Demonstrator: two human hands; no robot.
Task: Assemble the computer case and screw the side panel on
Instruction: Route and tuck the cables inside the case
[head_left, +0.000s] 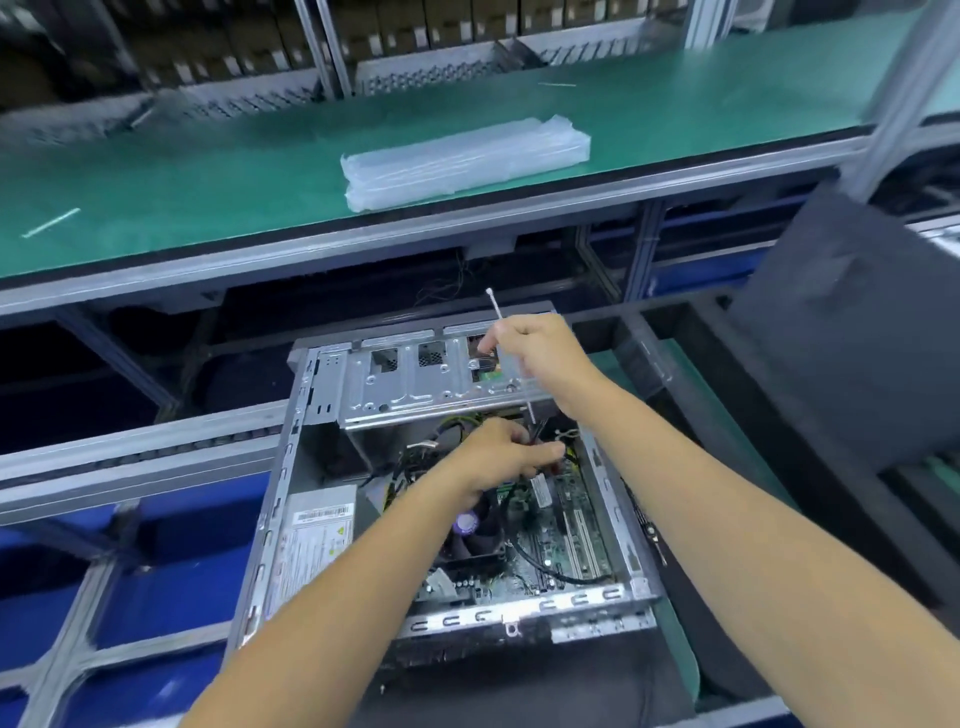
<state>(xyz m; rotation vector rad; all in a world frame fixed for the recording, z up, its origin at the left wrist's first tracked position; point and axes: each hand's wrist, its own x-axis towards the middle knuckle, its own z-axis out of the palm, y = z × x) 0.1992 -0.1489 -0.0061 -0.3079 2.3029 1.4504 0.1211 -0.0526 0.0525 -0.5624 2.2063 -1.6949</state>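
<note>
An open grey computer case (270, 525) lies on its side before me, its motherboard (558, 525), power supply (317, 530) and drive cage (410, 384) exposed. My right hand (540, 353) pinches a thin white cable tie (496, 317) that runs from above the case's far edge down into the cables. My left hand (498, 457) reaches inside and grips a bundle of dark cables (537, 434) just below the drive cage. A dark side panel (841, 322) stands tilted at the right.
A green bench (208, 171) runs across the back, carrying a stack of clear plastic bags (462, 161) and a loose white tie (52, 222). Blue bins (171, 597) sit below on the left. An aluminium post (898, 98) rises at the right.
</note>
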